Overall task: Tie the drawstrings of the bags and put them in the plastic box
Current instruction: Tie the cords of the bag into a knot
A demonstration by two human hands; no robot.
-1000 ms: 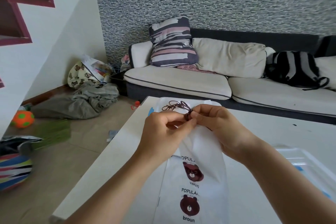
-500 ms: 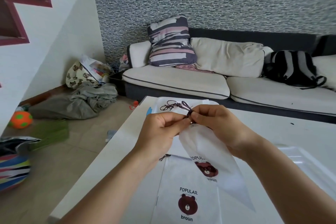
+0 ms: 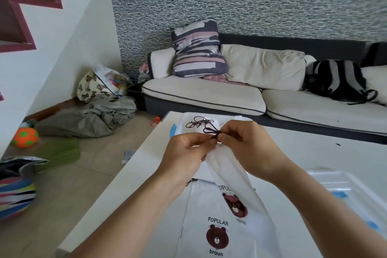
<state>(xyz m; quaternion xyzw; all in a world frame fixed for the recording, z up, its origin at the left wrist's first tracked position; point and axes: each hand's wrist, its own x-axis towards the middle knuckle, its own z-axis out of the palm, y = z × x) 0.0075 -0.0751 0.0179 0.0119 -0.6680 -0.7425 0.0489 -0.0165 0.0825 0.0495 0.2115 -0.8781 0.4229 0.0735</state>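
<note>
Fingertips of both my hands meet at the dark drawstring, each grip pinched tight on the cord: my left hand from the left, my right hand from the right, with small loops of string poking up between them. Below the pinch hangs the white bag, gathered at its neck and lifted off the tabletop, its bear print slanting down toward my right forearm. Under it another bag lies flat on the tabletop, printed "POPULAR" and "broun". Beyond my hands a third bag lies with its tied cord on top. At the right edge of the tabletop sits the clear plastic box. Farther off stands a sofa.
</note>
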